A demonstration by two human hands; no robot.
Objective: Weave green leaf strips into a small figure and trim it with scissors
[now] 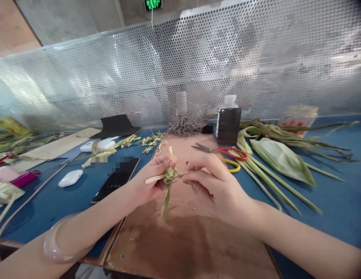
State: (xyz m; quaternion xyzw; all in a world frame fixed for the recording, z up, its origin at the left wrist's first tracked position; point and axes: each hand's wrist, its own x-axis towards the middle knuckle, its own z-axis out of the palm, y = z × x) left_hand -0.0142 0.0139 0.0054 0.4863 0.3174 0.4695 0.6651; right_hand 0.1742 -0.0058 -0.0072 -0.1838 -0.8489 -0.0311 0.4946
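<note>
Holding a woven leaf knot (169, 177) between both hands, above the brown board (186, 240).
Left hand (148, 180) pinches the knot; right hand (215, 186) grips its strip. Scissors (223, 152) and leaves (282, 159) lie on the worktop (337, 201).

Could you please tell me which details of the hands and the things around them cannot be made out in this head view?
- Woven leaf piece: its knot is covered by the fingers of the left hand and right hand.
- Phone: screen text too small to read.
- Patches on the perforated screen and above the phone: blurred out.
- Dark bottle: label unreadable.
- Left forearm: cut off by the bottom edge.
</note>
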